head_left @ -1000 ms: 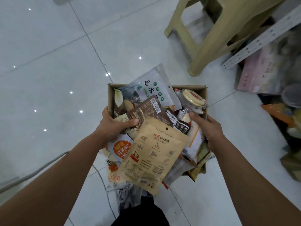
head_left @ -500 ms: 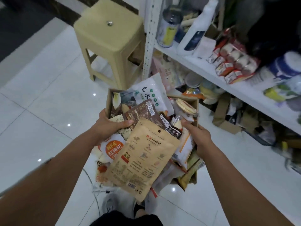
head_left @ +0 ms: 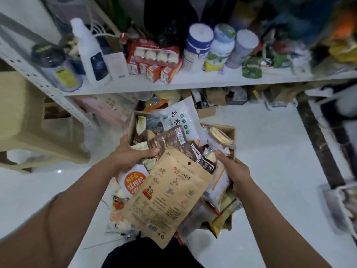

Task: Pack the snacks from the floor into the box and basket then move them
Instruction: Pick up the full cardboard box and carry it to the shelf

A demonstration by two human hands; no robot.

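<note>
So in the last second I've swung round from bare floor to the shelf (head_left: 173,85), box (head_left: 230,132) of snacks up off the floor with my left hand (head_left: 128,153) and right hand (head_left: 234,169) clamped on its sides, so packing looks done and I'm mid-carry.
</note>
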